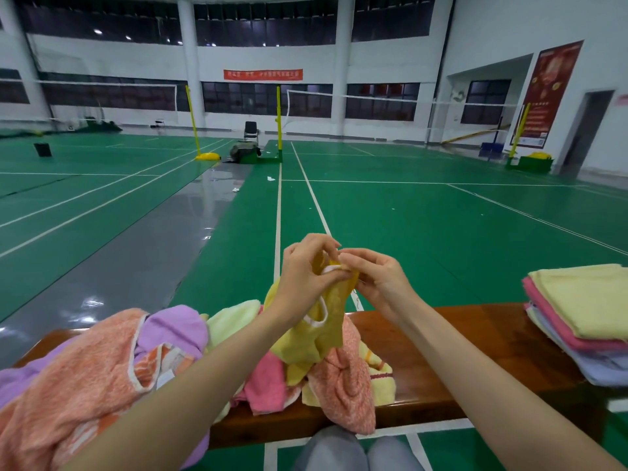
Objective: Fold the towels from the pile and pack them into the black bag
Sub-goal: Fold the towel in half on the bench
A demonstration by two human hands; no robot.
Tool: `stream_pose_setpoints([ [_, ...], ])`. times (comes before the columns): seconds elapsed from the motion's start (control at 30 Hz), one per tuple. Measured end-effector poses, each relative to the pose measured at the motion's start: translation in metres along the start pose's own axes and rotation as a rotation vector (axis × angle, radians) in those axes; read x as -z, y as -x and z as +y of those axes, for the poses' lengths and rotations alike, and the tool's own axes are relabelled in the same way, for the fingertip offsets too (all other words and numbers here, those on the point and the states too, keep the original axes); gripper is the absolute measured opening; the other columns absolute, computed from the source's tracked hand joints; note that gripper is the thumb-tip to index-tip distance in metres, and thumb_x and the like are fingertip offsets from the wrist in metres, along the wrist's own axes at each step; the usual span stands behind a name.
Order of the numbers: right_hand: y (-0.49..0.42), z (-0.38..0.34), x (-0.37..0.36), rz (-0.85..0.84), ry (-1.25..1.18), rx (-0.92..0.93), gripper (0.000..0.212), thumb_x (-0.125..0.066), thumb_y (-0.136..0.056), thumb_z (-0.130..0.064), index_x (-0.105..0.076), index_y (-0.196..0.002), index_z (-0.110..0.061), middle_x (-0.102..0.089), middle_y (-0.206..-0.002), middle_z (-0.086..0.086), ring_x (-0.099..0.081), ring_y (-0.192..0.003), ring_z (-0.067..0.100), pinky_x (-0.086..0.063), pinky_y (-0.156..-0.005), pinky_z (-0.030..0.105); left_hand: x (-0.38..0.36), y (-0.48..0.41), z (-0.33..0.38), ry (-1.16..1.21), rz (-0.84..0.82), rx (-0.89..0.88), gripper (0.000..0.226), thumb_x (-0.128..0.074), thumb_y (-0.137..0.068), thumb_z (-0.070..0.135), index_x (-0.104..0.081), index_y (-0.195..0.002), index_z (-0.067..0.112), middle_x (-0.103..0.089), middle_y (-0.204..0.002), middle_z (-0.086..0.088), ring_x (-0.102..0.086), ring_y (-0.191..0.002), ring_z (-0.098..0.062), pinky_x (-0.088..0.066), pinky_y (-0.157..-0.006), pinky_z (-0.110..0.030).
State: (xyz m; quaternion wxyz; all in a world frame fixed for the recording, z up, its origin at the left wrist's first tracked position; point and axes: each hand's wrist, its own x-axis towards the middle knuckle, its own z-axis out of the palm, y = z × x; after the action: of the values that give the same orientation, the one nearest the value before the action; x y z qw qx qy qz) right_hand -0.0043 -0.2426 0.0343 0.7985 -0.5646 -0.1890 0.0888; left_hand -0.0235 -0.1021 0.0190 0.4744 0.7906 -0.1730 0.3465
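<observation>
Scene: I am seated at a wooden bench [441, 338] at the edge of a green badminton court, both arms reaching forward over it.
Yellow towel: the yellow towel [323, 329] hangs from my two hands above the bench, its lower part draping onto the pile; a white trim runs along one edge.
Left hand: my left hand [306, 266] has its thumb and fingers curled, pinching the towel's top edge.
Right hand: my right hand [377, 275] pinches the same edge just beside the left, fingertips together on the cloth; the two hands almost touch.
Pile: the unfolded pile [142, 355] of orange, lilac, pink and pale yellow towels sprawls over the left half of the bench and spills off its near side.
Folded stack: a folded stack [581, 314] sits at the bench's right end, well apart from the pile.
Black bag: I cannot tell where it is; a dark item lies far off on the court, too small to identify.
Handling, as I judge it: light, limp terry cloth with no stiffness, unlikely to slip and not fragile; it will sag wherever unsupported.
Where to hold: I would slide my pinches outward along the trimmed edge to the two corners, so the towel hangs flat before folding.
</observation>
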Motion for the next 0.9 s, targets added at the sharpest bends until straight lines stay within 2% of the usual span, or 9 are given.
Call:
stream_pose_setpoints([
  [0.1,0.003,0.001,0.002,-0.102,0.024,-0.023,0.021,-0.061,-0.079,0.004,-0.065,-0.098,-0.005,-0.072,-0.08,0.001,-0.066,-0.07,0.009,-0.052,-0.063,0.017,0.001,0.001,0.0,0.002,0.055,0.086,0.031,-0.069,-0.069,0.043,-0.042,-0.083,0.044,-0.057,-0.076,0.009,-0.055,-0.075,-0.019,-0.048,-0.069,-0.038],
  [0.23,-0.001,0.001,0.001,-0.13,-0.009,-0.07,0.021,-0.06,-0.083,0.003,-0.065,-0.102,-0.003,-0.071,-0.095,0.009,-0.068,-0.082,0.014,-0.055,-0.073,0.02,0.006,-0.003,0.003,0.135,0.049,0.196,0.036,-0.074,-0.078,0.014,-0.04,-0.083,0.026,-0.055,-0.066,-0.01,-0.045,-0.054,-0.014,-0.04,-0.051,-0.026],
  [0.3,-0.007,0.0,-0.001,-0.107,0.052,-0.026,0.018,-0.063,-0.081,0.002,-0.067,-0.097,-0.004,-0.07,-0.094,0.009,-0.067,-0.084,0.016,-0.055,-0.078,0.024,0.008,-0.009,0.005,0.194,0.063,0.252,0.038,-0.074,-0.077,0.013,-0.039,-0.088,0.021,-0.055,-0.065,-0.012,-0.046,-0.054,-0.018,-0.039,-0.051,-0.028],
  [0.37,-0.014,-0.003,-0.006,-0.084,0.277,0.039,0.02,-0.071,-0.075,0.002,-0.068,-0.093,-0.007,-0.069,-0.088,0.005,-0.066,-0.083,0.015,-0.054,-0.08,0.027,0.012,-0.02,0.005,0.226,0.074,0.328,0.045,-0.077,-0.074,0.015,-0.037,-0.094,0.016,-0.054,-0.062,-0.007,-0.045,-0.054,-0.018,-0.039,-0.052,-0.028],
  [0.47,-0.025,-0.012,-0.018,-0.026,0.49,0.075,0.025,-0.074,-0.071,0.005,-0.066,-0.095,-0.001,-0.065,-0.076,0.002,-0.062,-0.069,0.006,-0.053,-0.068,0.02,0.02,-0.041,0.009,0.117,0.004,0.292,0.046,-0.08,-0.071,0.015,-0.036,-0.084,0.018,-0.052,-0.06,-0.002,-0.045,-0.05,-0.011,-0.04,-0.052,-0.023],
  [0.57,-0.037,-0.028,-0.028,0.045,0.476,0.063,0.022,-0.075,-0.075,-0.006,-0.066,-0.094,0.001,-0.065,-0.082,0.009,-0.06,-0.075,0.017,-0.051,-0.073,0.03,0.029,-0.061,0.021,0.047,0.06,0.206,0.044,-0.079,-0.071,0.013,-0.037,-0.078,0.021,-0.053,-0.06,0.002,-0.048,-0.047,-0.002,-0.04,-0.049,-0.014],
  [0.7,-0.05,-0.057,-0.041,0.077,0.58,0.146,0.017,-0.072,-0.08,-0.019,-0.062,-0.071,-0.008,-0.056,-0.067,0.005,-0.051,-0.059,0.008,-0.04,-0.053,0.013,0.043,-0.083,0.031,0.09,0.117,0.172,0.035,-0.076,-0.076,0.017,-0.041,-0.074,0.019,-0.051,-0.062,0.002,-0.047,-0.053,-0.006,-0.039,-0.051,-0.015],
  [0.8,-0.062,-0.085,-0.047,0.148,0.515,0.284,0.009,-0.071,-0.081,-0.016,-0.068,-0.084,-0.008,-0.062,-0.071,0.0,-0.055,-0.064,0.006,-0.043,-0.057,0.013,0.05,-0.082,0.03,0.052,0.037,0.103,0.028,-0.073,-0.078,0.023,-0.047,-0.072,0.017,-0.047,-0.065,0.004,-0.041,-0.056,0.0,-0.034,-0.055,-0.014],
  [0.9,-0.075,-0.112,-0.045,0.215,0.463,0.341,0.008,-0.07,-0.082,-0.015,-0.065,-0.075,-0.015,-0.062,-0.072,-0.003,-0.055,-0.066,0.009,-0.044,-0.062,0.019,0.056,-0.076,0.027,-0.1,-0.119,0.106,0.022,-0.076,-0.074,0.028,-0.057,-0.081,0.018,-0.055,-0.08,0.01,-0.048,-0.071,0.004,-0.038,-0.067,-0.016],
])
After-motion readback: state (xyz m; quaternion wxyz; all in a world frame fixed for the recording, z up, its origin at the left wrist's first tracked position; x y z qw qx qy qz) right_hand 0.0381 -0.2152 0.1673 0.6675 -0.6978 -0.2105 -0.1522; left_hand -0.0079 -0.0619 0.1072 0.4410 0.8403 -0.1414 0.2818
